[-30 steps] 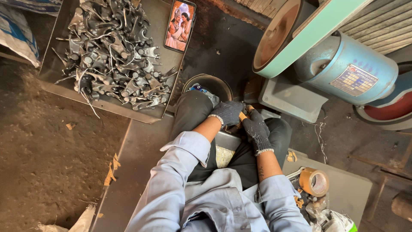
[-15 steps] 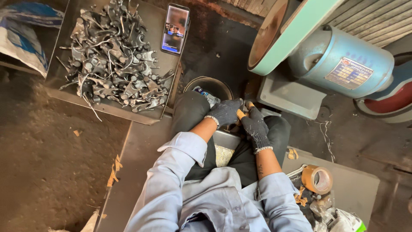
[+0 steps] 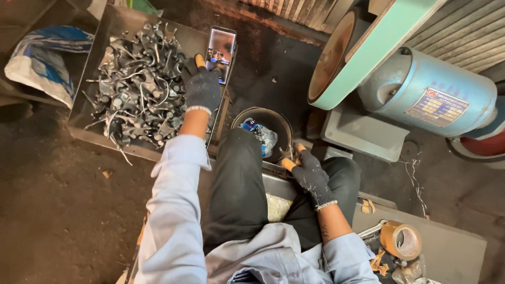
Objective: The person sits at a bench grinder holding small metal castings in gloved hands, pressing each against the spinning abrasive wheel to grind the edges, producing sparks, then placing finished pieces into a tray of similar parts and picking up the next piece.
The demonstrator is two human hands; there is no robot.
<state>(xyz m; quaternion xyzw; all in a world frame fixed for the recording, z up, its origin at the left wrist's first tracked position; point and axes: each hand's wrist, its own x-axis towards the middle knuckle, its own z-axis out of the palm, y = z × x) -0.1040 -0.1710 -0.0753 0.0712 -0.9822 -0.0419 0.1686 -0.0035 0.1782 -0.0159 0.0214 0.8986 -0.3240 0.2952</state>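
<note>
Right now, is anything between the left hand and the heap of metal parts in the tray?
Nothing visible does. The gloved left hand is already over the right edge of the heap of metal parts in the tray, just below the phone leaning on the tray's rim. Whether the fingers grip a part cannot be told.

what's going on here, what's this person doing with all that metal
A seated person in dark gloves works beside a belt grinder. The left hand reaches out over a tray heaped with grey metal parts, close to a phone propped at the tray's edge. The right hand rests by the knee, next to a small round bucket. A tape roll lies to the right.
</note>
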